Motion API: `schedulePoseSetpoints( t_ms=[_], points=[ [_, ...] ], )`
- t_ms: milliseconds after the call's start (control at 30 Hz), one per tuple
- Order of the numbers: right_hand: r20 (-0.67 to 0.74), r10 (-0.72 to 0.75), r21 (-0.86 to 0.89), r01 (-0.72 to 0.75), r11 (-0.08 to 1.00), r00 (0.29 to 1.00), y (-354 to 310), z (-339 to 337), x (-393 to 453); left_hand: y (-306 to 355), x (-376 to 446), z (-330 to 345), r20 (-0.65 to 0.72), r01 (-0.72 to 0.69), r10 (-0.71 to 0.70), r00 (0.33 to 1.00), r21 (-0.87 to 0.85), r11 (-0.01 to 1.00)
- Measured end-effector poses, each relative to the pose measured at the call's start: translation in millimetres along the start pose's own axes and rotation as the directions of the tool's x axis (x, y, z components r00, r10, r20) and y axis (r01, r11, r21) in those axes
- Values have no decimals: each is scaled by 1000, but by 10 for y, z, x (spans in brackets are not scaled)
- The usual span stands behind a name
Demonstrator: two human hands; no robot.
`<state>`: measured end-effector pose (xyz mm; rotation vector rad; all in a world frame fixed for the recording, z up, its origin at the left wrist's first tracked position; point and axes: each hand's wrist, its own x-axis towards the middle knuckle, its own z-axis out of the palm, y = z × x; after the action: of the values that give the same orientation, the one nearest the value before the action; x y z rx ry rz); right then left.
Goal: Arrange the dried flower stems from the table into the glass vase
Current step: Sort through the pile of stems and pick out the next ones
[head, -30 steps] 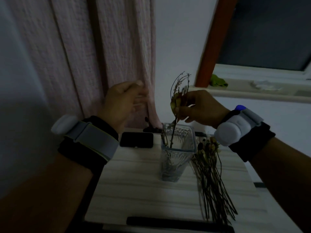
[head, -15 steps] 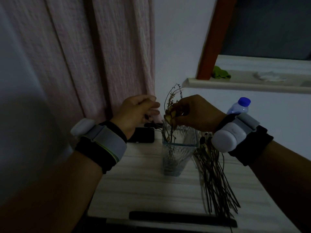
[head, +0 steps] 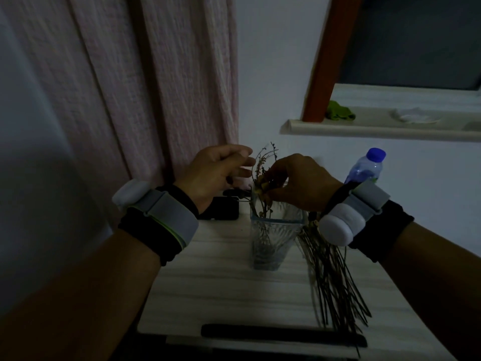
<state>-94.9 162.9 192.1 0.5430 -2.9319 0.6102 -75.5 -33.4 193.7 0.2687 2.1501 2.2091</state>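
A square glass vase point(head: 273, 238) was seen standing upright on a pale wood-grain desk point(head: 221, 287), with a few thin dried stems already set inside it and their tips rising above the rim. Directly over the vase mouth, the right hand point(head: 302, 182) was held with its fingers curled downward, and a dried flower stem point(head: 263, 165) with a small yellowish head was pinched between the fingertips; the lower part of that stem was seen reaching down into the vase. The left hand point(head: 218, 173) was held just to the left of the stem tips, its fingers loosely bent and spread, with nothing gripped; whether the fingertips touched the twigs could not be told. Grey strapped bands with white sensor pods were worn on both wrists over black cuffs. A loose bundle of dried stems point(head: 330, 277) was laid on the desk just to the right of the vase, with its heads towards the far side and its cut ends fanned towards the near edge. A dark phone point(head: 223, 212) was lying flat behind the left wrist, and a long black bar point(head: 281, 334) was lying along the near edge of the desk. A water bottle point(head: 367, 165) with a blue cap was seen behind the right wrist. A pink curtain point(head: 156, 87) was hung at the back left, and a window ledge point(head: 377, 128) carrying a green item was seen at the upper right.
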Motion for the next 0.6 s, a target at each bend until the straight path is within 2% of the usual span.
schedulePoseSetpoints(
  t_ms=[200, 600],
  points=[
    [-84, 37, -106, -46, 993, 996, -50, -26, -55, 25, -28, 34, -1, 18, -18, 1000, -27, 999],
    [-81, 110, 46, -106, 993, 991, -20, 38, -22, 47, -22, 48, -38, 37, -40, 998, -63, 997]
  ],
)
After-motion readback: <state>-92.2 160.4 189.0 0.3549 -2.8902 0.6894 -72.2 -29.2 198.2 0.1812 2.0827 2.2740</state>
